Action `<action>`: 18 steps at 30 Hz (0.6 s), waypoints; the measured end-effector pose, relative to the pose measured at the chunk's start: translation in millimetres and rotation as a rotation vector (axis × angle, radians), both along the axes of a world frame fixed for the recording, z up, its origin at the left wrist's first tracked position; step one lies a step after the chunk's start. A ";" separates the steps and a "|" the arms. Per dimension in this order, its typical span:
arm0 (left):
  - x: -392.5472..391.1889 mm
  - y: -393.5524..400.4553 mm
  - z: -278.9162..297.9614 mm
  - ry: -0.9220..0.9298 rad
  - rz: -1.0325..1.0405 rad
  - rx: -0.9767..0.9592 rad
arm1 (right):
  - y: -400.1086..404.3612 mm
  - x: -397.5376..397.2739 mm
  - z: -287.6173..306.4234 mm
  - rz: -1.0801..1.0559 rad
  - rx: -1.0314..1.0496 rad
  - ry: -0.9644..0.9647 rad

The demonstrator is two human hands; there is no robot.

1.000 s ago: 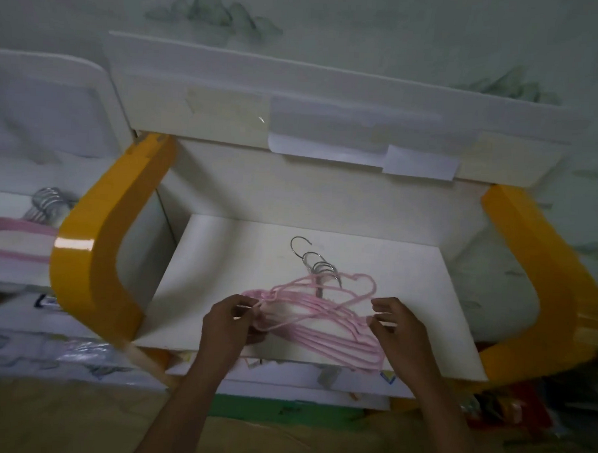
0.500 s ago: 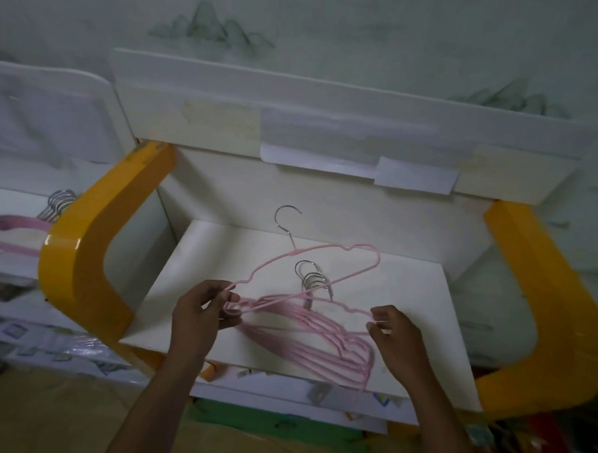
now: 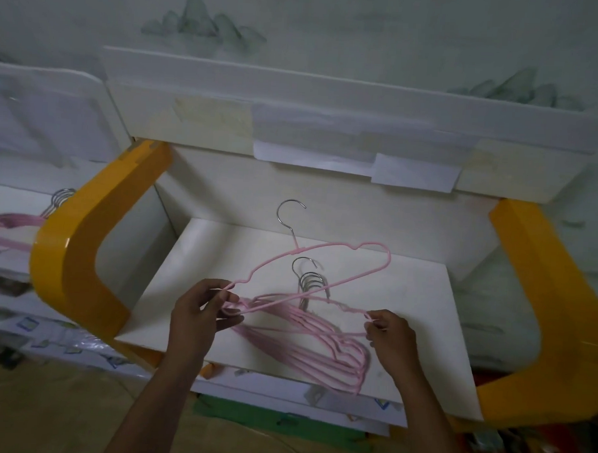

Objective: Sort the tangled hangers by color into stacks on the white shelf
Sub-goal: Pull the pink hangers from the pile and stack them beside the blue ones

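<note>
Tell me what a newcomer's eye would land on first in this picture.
First, the two thick yellow arms curving down either side of the white shelf, the brightest things in a dim room. Next, the raised pink hanger, tilted up over the middle of the shelf, its left end pinched by the left hand. Below it lies the pink hanger stack, with the right hand gripping its right end.

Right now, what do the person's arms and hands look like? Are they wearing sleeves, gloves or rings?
Both arms come up from the bottom of the picture and are bare as far as the view shows: no sleeves appear. The left hand and the right hand wear no gloves. No watch, bracelet or ring shows on either, though the dim light makes small things hard to tell.
</note>
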State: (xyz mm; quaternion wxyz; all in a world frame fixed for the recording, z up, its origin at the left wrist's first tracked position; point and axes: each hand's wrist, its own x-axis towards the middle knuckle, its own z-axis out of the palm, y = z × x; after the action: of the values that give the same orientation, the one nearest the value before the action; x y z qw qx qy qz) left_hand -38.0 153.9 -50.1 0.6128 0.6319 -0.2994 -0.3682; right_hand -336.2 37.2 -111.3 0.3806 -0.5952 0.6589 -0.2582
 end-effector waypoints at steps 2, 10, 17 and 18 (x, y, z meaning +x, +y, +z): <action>0.5 2.7 2.8 0.006 0.028 -0.009 | 2.2 -2.5 5.1 -0.034 -0.007 -0.141; 10.6 21.7 19.8 0.007 0.082 -0.059 | 28.2 -1.3 42.6 -0.009 -0.034 -0.546; 37.6 61.7 40.3 -0.025 0.112 -0.106 | 60.0 18.6 70.3 0.054 -0.117 -0.596; 43.2 70.2 42.9 -0.035 0.124 -0.114 | 65.9 25.3 73.5 0.063 -0.121 -0.606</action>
State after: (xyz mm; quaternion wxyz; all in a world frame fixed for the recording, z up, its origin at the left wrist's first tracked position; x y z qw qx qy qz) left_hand 5.2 224.1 -7.2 0.6641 0.6197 -0.2906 -0.3008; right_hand -310.9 103.1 -37.8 0.5315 -0.5327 0.4802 -0.4508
